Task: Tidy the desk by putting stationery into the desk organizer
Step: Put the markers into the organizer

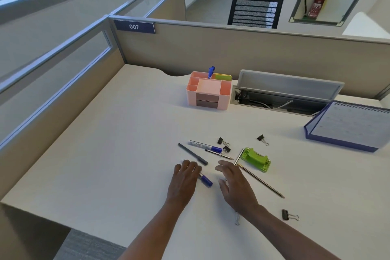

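Observation:
A pink desk organizer [207, 99] stands at the back of the white desk [118, 154], holding a blue pen [211, 72] and green sticky notes [223, 76]. Loose stationery lies in front of me: a grey pen [193, 154], a white marker with a blue cap [204, 146], a thin pen [219, 153], a green hole punch [255, 159], a pencil [261, 181] and several black binder clips [220, 141]. My left hand [185, 179] lies flat over a blue-capped marker [205, 180]. My right hand [234, 183] hovers open beside it, holding nothing.
An open cable tray [280, 99] with a raised lid sits right of the organizer. A blue paper tray with a spiral notebook [350, 126] is at the far right. Another binder clip [289, 215] lies near the front. Partition walls bound the desk at the back and left.

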